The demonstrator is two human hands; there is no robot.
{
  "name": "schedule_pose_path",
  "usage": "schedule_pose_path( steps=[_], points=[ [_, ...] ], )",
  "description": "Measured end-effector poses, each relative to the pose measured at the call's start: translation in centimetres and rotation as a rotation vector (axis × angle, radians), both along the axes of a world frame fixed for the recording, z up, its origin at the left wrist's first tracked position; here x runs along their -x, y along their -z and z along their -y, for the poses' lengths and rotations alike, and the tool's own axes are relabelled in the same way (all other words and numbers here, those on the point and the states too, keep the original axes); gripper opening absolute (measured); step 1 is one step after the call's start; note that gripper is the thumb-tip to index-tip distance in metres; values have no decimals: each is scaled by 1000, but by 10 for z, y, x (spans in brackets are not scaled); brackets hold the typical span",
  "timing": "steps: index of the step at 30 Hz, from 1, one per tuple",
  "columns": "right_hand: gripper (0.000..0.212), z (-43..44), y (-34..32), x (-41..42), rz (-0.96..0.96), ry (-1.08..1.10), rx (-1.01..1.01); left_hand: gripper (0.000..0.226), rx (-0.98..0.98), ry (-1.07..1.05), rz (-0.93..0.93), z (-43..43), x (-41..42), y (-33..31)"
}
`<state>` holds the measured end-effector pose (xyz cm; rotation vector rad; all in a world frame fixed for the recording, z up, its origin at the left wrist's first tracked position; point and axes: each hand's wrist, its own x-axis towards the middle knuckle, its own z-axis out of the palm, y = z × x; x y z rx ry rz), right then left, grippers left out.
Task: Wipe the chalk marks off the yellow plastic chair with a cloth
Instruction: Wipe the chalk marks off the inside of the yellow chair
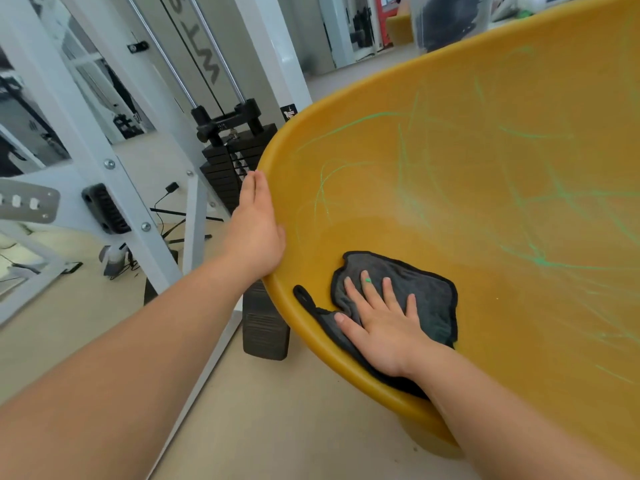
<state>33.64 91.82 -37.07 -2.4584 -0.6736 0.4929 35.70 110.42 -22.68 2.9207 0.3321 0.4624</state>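
wiping looks barely begun: right hand [379,327] lies flat, fingers spread, pressing the cloth [415,292] low in the chair [485,341], left hand [256,230] open against its rim, and green marks [408,174], perhaps smudged, need upward strokes.

We note a white steel frame [104,140] on the left, with a black weight stack [232,161] and chrome guide rods [214,57] behind. Black cables [166,209] trail across the beige floor [277,410]. A black rubber block [265,327] stands nearby.
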Motion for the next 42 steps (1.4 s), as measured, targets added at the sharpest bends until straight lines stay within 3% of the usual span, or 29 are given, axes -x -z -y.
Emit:
schedule_pose_path(
  steps=[9,15,19,23,28,30,33,38,42],
  points=[
    [69,-33,-27,29,-28,-93,-153,87,86,-34,58,10,68,0],
    [78,-29,-15,12,4,-86,-138,87,94,-71,77,19,137,1],
    [92,-20,-5,-29,-23,63,-23,95,-110,-84,-15,7,132,-18],
    [86,-27,-12,-35,-74,198,18,91,-212,-32,-70,-9,101,-40],
    [91,-71,-52,26,-47,-112,-327,67,88,93,12,-14,62,-53],
    [91,-70,-54,26,-18,-202,-386,65,58,127,34,-15,59,-46],
    [92,-51,-26,-11,105,-165,-261,66,19,150,82,-18,62,-35],
    [104,-1,11,-66,114,198,119,65,131,146,117,-18,63,-33],
    [102,-23,-5,-49,-19,247,64,66,131,134,129,-17,63,-32]
  ],
)
